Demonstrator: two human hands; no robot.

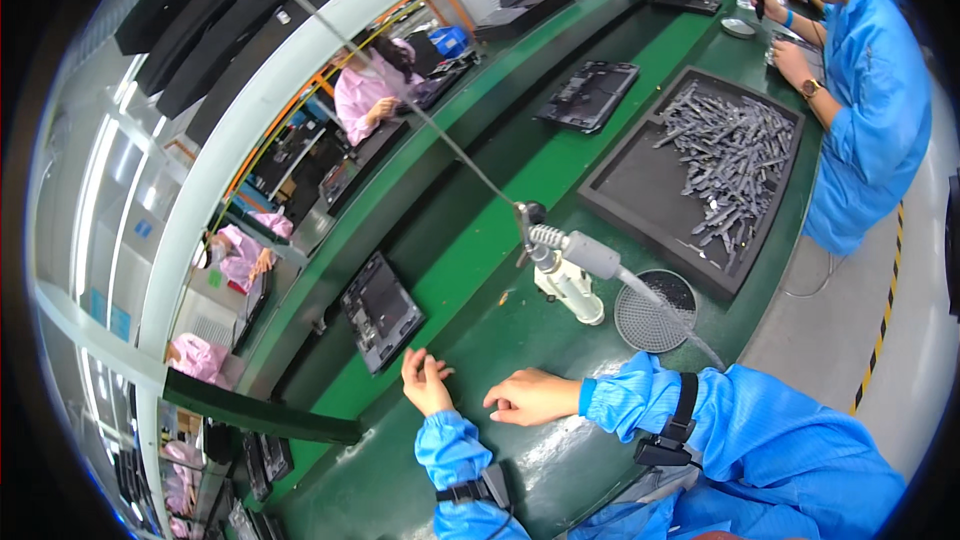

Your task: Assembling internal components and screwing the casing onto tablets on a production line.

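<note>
Over the green workbench, my left hand (427, 382) is raised with its palm turned partly up. Its fingers are loosely apart and nothing is in them. Just right of it, my right hand (532, 397) hovers low near the bench, fingers bent loosely downward, nothing visible in it. A dark open laptop chassis (381, 314) lies on the bright green strip, a little beyond my left hand and apart from it. Beyond my right hand, a cream-coloured tool (570, 292) with a grey hose hangs from a metal rod.
A round grey mesh dish (655, 311) stands beside the hanging tool. Farther right, a black tray (640, 185) holds a heap of small dark parts. Another chassis (590, 96) lies farther along the strip. A co-worker in blue (870, 110) works at the far right; people in pink sit across.
</note>
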